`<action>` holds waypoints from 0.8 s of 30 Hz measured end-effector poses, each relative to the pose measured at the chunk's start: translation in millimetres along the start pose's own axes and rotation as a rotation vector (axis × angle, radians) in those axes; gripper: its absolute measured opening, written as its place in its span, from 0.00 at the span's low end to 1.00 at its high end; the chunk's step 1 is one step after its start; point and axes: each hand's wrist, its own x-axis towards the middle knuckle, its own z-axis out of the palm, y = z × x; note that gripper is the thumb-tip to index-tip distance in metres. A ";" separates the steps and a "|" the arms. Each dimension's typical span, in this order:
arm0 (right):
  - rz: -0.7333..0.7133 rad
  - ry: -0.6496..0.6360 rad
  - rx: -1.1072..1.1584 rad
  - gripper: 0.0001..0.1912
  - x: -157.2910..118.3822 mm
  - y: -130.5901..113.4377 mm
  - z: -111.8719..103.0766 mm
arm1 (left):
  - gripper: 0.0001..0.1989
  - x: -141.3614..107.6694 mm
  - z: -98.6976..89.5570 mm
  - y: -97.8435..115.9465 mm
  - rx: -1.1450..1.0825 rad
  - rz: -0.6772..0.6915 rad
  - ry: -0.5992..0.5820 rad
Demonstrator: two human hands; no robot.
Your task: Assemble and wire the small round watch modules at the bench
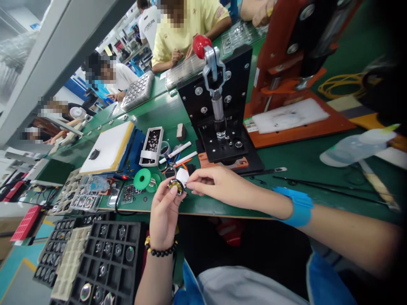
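My left hand grips a small open watch case between thumb and fingers, just above the table's front edge. The case has a dark rim, with yellowish and metallic parts showing inside. My right hand is at its right side, thumb and forefinger pinched together close to the rim. What the pinch holds, if anything, is too small to make out. A small white piece shows right behind the case; whether a finger touches it is unclear. A green spool lies on the table to the left of the case.
A black toggle press with a red knob stands ahead, beside an orange press. Tweezers and a squeeze bottle lie rightward. Compartment trays of watches are at lower left. Several co-workers sit across the green table.
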 end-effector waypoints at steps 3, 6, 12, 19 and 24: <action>-0.014 0.015 -0.010 0.11 -0.8 0.8 -0.1 | 0.12 1.1 2.3 -1.8 -0.027 0.006 0.017; -0.035 0.025 -0.045 0.10 -1.5 3.1 0.8 | 0.13 0.7 2.7 -3.7 -0.018 0.023 0.050; -0.097 0.045 -0.125 0.09 -1.0 6.7 2.9 | 0.13 -2.4 1.5 -8.0 0.073 0.088 0.063; -0.115 0.057 -0.126 0.08 -2.7 9.2 4.8 | 0.16 -6.7 7.5 -14.2 0.134 0.169 0.119; -0.074 0.070 -0.120 0.07 -2.4 9.3 5.8 | 0.15 -6.9 7.7 -22.7 0.193 0.249 0.143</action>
